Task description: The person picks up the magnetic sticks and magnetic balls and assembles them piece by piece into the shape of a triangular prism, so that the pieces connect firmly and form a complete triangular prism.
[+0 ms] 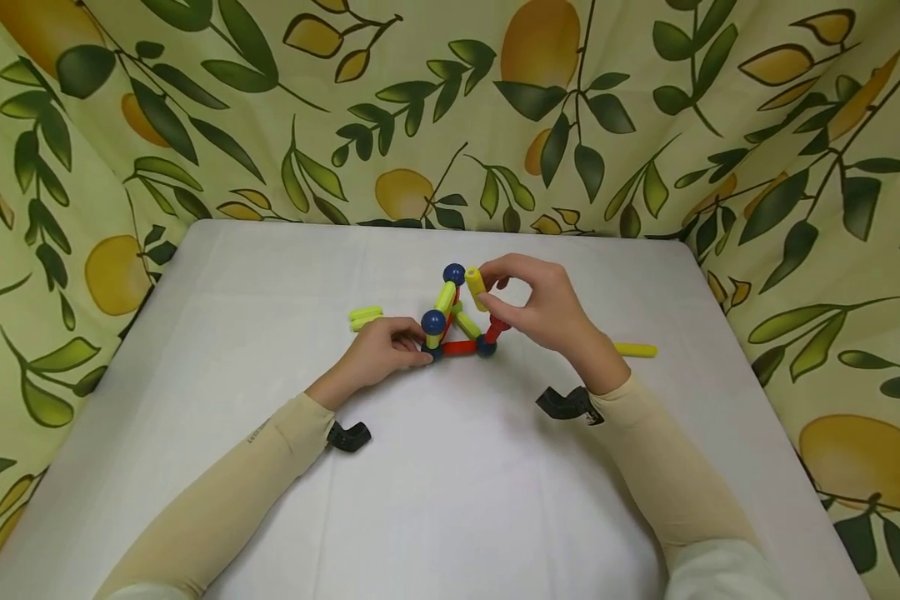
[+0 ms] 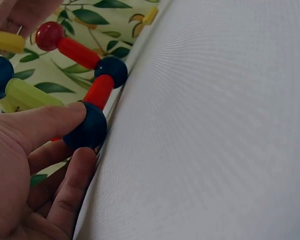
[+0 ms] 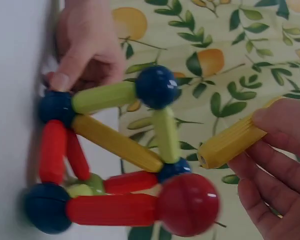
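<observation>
A frame of coloured rods and balls stands mid-table in the head view, with red rods [image 1: 459, 347], lime rods [image 1: 446, 297] and blue balls [image 1: 433, 322]. My left hand [image 1: 378, 354] pinches a bottom corner blue ball [image 2: 92, 127] between thumb and fingers. Between the thumb and fingers of my right hand [image 1: 536, 300] is a yellow rod [image 3: 235, 140], raised beside the frame's upper part. In the right wrist view the rod's free end points toward the frame, with a gap between. A red ball [image 3: 188, 205] tops the upright red rod nearest my right hand.
Two lime rods [image 1: 365, 317] lie side by side on the white table [image 1: 435, 483], left of the frame. Beyond my right wrist lies a yellow rod [image 1: 636, 350]. A leaf-patterned curtain [image 1: 420, 108] surrounds the table's back and sides.
</observation>
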The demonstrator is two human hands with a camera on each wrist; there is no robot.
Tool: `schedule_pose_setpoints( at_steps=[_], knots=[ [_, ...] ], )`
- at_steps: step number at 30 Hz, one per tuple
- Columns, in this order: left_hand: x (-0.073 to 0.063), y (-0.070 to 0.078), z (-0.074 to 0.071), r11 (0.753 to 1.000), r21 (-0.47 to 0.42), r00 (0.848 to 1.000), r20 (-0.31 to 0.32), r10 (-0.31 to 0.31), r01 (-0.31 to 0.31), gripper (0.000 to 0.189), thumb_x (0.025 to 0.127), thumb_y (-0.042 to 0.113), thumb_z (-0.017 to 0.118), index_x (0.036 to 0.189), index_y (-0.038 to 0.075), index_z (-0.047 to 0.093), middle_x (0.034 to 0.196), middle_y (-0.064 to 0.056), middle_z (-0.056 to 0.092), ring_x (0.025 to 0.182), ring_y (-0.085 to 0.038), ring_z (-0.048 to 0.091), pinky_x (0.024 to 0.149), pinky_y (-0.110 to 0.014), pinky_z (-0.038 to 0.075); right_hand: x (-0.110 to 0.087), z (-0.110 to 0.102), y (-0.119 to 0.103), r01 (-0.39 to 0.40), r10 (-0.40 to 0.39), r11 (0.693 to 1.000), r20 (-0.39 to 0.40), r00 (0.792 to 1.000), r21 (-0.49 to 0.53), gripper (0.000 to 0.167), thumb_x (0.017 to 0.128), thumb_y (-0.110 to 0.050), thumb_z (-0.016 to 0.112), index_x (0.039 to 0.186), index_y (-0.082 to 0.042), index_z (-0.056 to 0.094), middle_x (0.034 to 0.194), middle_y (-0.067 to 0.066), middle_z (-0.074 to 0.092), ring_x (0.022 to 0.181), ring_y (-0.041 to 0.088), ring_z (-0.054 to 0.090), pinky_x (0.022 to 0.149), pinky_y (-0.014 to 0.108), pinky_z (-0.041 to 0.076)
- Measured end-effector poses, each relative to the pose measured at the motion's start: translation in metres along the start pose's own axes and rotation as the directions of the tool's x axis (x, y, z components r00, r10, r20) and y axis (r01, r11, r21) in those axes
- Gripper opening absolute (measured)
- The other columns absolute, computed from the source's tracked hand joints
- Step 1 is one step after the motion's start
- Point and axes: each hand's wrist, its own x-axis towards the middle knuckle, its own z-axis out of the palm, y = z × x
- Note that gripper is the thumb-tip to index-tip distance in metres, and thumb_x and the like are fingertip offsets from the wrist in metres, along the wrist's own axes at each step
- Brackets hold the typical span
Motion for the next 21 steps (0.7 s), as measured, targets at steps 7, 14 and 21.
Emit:
schedule_pose_setpoints(
  at_steps=[7,14,21],
  knots=[
    [-0.001,0.001,0.001,1.0,0.0,1.0,-0.01,-0.001,0.001,0.027,0.087,0.013,0.092,0.11,0.006,0.079,0.093,-0.004,0.072,0.08,-0.021,0.066,0.072,-0.03,0.055,-0.004,0.018,0.015,-0.084,0.075,0.995,0.179,0.981,0.044,0.021,0.095,-0.007,0.084,0.115,-0.009,0.078,0.106,-0.001,0.076,0.097,0.032,0.068,0.073,0.043,0.058],
    [-0.002,0.002,0.001,1.0,-0.003,1.0,-0.009,-0.008,0.008,0.027,0.088,0.013,0.092,0.11,0.006,0.079,0.093,-0.004,0.072,0.08,-0.021,0.066,0.072,-0.03,0.055,-0.006,0.023,0.023,-0.164,0.157,0.987,0.323,0.933,-0.006,0.018,0.095,-0.011,0.085,0.112,-0.015,0.08,0.1,-0.008,0.074,0.089,0.026,0.067,0.071,0.035,0.055],
    [-0.001,0.002,0.001,1.0,0.007,1.0,-0.006,0.005,-0.005,0.026,0.088,0.013,0.092,0.109,0.007,0.079,0.092,-0.003,0.072,0.08,-0.021,0.067,0.073,-0.031,0.056,-0.005,0.026,0.024,-0.157,0.172,0.985,0.403,0.899,-0.071,0.018,0.094,-0.01,0.086,0.11,-0.014,0.08,0.099,-0.005,0.074,0.084,0.02,0.066,0.075,0.035,0.058]
  ],
)
